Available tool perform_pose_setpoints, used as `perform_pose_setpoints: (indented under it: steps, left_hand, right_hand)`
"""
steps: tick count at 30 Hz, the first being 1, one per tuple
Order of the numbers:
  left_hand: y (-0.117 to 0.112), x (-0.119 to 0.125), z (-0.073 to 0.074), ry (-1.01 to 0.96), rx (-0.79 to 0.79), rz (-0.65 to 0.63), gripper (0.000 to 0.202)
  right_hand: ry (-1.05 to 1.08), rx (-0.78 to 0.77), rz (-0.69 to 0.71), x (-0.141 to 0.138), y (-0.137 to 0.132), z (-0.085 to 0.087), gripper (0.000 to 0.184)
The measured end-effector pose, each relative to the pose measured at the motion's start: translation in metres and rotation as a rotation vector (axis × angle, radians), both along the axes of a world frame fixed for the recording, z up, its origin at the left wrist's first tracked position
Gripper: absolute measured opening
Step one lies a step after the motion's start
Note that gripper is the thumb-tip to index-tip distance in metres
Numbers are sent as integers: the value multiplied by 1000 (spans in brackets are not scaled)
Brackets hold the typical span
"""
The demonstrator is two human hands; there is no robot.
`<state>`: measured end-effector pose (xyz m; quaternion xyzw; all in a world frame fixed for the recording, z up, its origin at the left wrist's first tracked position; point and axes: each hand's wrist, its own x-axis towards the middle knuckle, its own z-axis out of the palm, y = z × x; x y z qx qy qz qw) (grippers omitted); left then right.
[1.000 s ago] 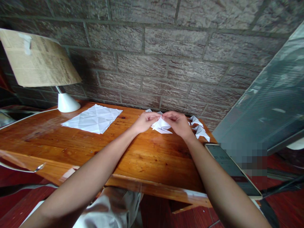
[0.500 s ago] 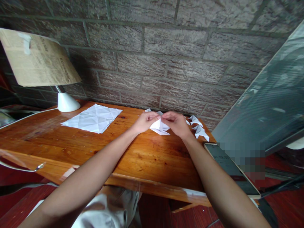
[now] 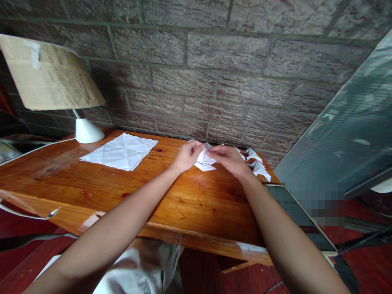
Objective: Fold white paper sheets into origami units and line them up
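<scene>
Between my two hands is a folded white paper piece [image 3: 204,163], tilted above the wooden table. My left hand [image 3: 188,156] pinches its left side between thumb and fingers. On the other side, the thumb and fingertips of my right hand [image 3: 227,158] are closed on its upper right edge. Parts of the paper are hidden behind the fingers. Several more folded white paper pieces [image 3: 260,169] lie by the right hand and behind both hands, near the wall.
Creased white paper sheets [image 3: 122,150] lie on the left of the wooden table [image 3: 183,204]. Behind them stands a lamp [image 3: 88,131] with a newsprint shade. A tablet [image 3: 301,220] rests at the right edge, under my right forearm. A brick wall [image 3: 196,90] borders the back.
The folded paper has turned and tilted slightly between my hands. My right hand has shifted a little to the right, its fingers lower on the paper's edge.
</scene>
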<state>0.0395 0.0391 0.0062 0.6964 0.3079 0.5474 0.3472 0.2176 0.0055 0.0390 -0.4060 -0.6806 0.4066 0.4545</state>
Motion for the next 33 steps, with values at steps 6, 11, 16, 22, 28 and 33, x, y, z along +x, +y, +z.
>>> perform_pose_setpoints:
  steps: [6, 11, 16, 22, 28, 33]
  left_hand:
    - [-4, 2, 5, -123, -170, -186, 40]
    - [-3, 1, 7, -195, -268, -170, 43]
    - [-4, -1, 9, -270, -346, -153, 43]
    - [-6, 0, 12, -308, -343, -170, 40]
    - [-6, -1, 12, -260, -330, -184, 40]
    - [-6, -1, 11, -266, -385, -207, 40]
  right_hand:
    - [26, 54, -64, 6, 5, -4, 30]
    - [67, 60, -90, 7, 7, -5, 32]
    - [56, 31, -121, 6, 5, -3, 34]
    - [45, 47, -42, 5, 4, -4, 33]
    - [45, 78, -78, 5, 6, -5, 28]
    - [29, 113, -83, 6, 8, -6, 26]
